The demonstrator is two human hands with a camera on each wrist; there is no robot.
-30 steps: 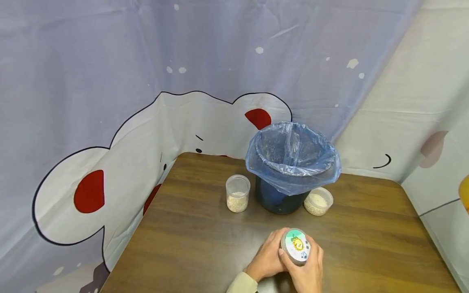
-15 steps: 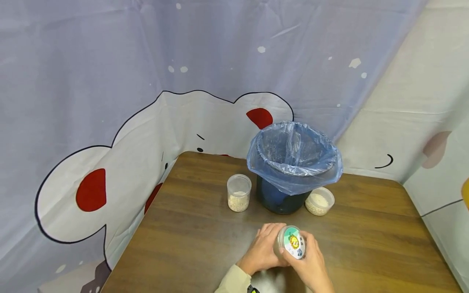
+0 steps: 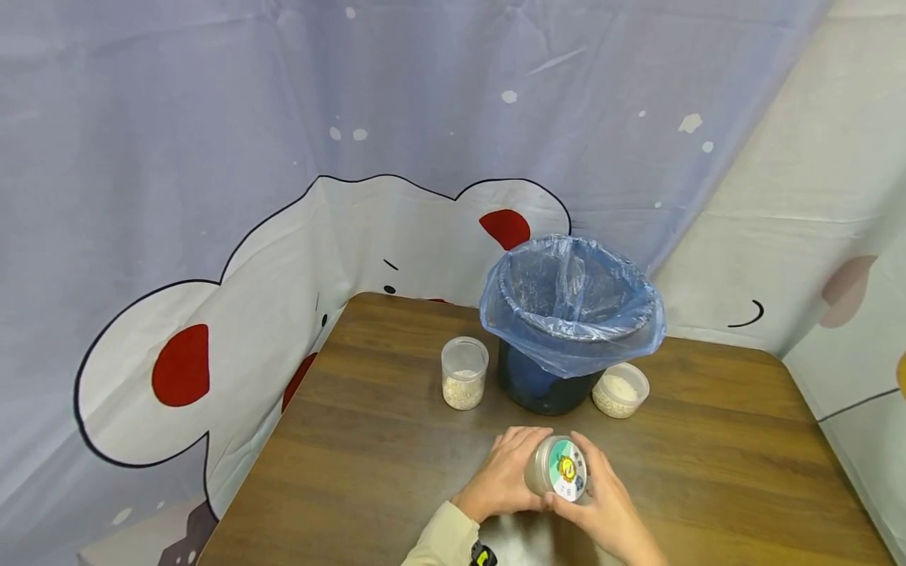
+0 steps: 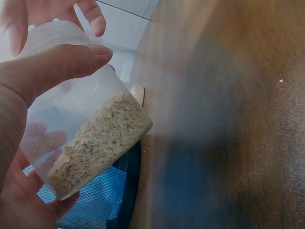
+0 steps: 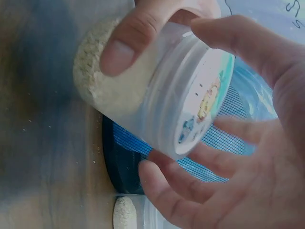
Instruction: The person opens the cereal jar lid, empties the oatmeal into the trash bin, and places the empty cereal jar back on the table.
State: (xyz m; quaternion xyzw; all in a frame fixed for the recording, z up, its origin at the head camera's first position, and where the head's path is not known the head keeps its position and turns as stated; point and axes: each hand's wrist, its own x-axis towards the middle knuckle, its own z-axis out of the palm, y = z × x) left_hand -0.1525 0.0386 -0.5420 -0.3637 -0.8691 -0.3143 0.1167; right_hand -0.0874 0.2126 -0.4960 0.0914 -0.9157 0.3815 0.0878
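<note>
A clear plastic jar [image 3: 539,469] with a printed screw lid [image 3: 567,470] is held up over the table, tilted with its lid to the right. Pale flakes like oats [image 4: 102,136] slope along its lower end in the left wrist view. My left hand [image 3: 502,478] grips the jar's body, thumb across the near side and fingers behind. The right hand [image 3: 607,503] spans the lid, its thumb [image 5: 221,34] at one edge and fingertips [image 5: 155,174] at the opposite edge. The lid is on the jar.
Behind the hands stands a dark bin [image 3: 545,385] lined with a blue plastic bag [image 3: 566,346]. A tall open tub of flakes [image 3: 463,377] sits left of it, a low open tub [image 3: 620,391] to its right. Loose crumbs dot the wooden table [image 3: 368,440].
The jar has tipped so its lid, facing upward before, now leans right. Both hands have shifted slightly left and spread a little, and the right hand has turned with the lid.
</note>
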